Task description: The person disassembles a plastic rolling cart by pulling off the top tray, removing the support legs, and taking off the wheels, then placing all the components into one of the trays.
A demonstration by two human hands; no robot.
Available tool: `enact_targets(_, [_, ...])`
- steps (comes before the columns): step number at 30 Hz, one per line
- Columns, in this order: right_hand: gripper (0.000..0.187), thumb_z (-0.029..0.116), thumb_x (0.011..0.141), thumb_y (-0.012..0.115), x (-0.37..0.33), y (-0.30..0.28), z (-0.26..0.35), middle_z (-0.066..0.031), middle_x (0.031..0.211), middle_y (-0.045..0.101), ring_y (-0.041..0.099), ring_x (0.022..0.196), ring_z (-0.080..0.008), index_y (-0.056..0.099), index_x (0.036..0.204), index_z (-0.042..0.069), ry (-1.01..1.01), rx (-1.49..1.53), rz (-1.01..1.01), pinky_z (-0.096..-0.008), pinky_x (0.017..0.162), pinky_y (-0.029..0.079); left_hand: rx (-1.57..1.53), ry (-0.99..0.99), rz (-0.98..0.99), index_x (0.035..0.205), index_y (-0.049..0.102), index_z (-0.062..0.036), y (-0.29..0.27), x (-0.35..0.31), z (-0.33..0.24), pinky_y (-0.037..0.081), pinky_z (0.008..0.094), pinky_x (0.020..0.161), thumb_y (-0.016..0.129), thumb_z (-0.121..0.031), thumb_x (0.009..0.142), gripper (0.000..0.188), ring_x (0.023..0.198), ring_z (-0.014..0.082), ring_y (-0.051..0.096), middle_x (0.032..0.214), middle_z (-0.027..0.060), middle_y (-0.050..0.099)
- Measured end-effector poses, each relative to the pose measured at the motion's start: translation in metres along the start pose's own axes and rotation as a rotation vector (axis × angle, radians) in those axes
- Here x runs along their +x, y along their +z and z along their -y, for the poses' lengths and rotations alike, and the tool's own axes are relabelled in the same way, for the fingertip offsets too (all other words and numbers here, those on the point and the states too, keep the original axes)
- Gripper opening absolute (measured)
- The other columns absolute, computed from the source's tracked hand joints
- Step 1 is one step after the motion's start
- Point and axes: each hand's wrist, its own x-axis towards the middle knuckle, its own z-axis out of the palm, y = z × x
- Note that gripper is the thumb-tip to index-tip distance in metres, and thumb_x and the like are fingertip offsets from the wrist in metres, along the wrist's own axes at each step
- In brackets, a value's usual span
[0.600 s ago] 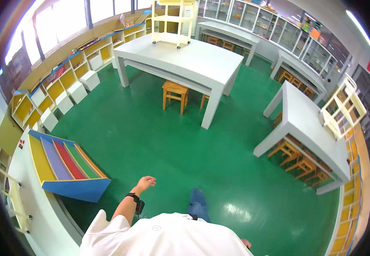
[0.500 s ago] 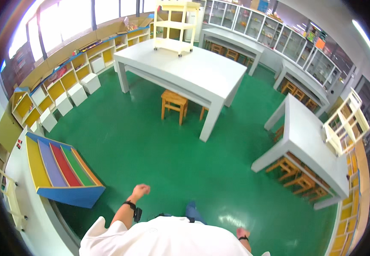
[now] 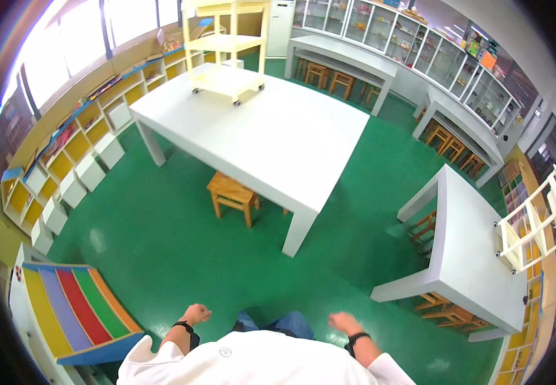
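I've got the striped rack point(image 3: 82, 308) left, nearest my loosely closed left hand point(image 3: 196, 314); bench point(image 3: 291, 147) ahead, slanting near-right; right hand point(image 3: 344, 322) blurred, can't tell.

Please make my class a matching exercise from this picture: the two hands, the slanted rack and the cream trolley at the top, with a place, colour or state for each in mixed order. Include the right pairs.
Column 1
1. Left hand
2. Right hand
3. Slanted rack
4. Cream trolley at the top

Column 2
A. Blurred, on the side of the right-hand table
B. On wheels, standing on a large white table
C. Nothing visible in it, on the rack's side
D. Yellow, purple, red, green and orange bands

Right pairs: 1-C, 2-A, 3-D, 4-B
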Motion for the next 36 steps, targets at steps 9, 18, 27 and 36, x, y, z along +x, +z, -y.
enact_targets(9, [0.032,0.028,0.085,0.055,-0.014,-0.027,-0.274,-0.0123,0.079,0.068,0.066,0.068,-0.0266,0.063,0.094,-0.001,0.699,0.74,0.307,-0.0355,0.065,0.053,-0.379,0.304,0.052,0.095,0.065,-0.0056,0.065,0.246,-0.336,0.05,0.0281,0.066,0.052,-0.022,0.088,0.022,0.073,0.0139,0.063,0.08,0.0048,0.067])
enact_targets(18, [0.027,0.021,0.086,0.055,0.199,-0.213,-0.518,-0.0122,0.079,0.067,0.065,0.067,-0.0189,0.063,0.096,-0.002,0.537,1.063,-0.285,-0.0304,0.063,0.051,0.478,0.562,0.649,0.109,0.061,-0.0079,0.113,0.385,-0.635,0.046,0.0379,0.085,0.05,-0.034,0.088,0.036,0.096,0.0283,0.061,0.104,0.0123,0.064])
enact_targets(27, [0.029,0.026,0.084,0.055,0.413,-0.471,-0.718,-0.0098,0.077,0.067,0.064,0.07,-0.0195,0.063,0.098,0.002,0.271,0.412,-0.342,-0.0322,0.066,0.05,0.392,0.582,0.414,0.11,0.059,-0.0063,0.116,0.639,-0.882,0.045,0.0383,0.087,0.053,-0.03,0.087,0.034,0.1,0.0304,0.058,0.103,0.0148,0.063])
enact_targets(36, [0.029,0.024,0.085,0.056,0.522,-0.555,-0.944,-0.0135,0.074,0.065,0.064,0.063,-0.0209,0.06,0.09,-0.005,0.503,0.925,-0.132,-0.034,0.059,0.05,0.425,0.769,0.017,0.125,0.046,-0.0141,0.061,0.842,-1.142,0.039,0.0495,0.095,0.059,-0.033,0.082,0.049,0.12,0.0397,0.04,0.138,0.0172,0.033])
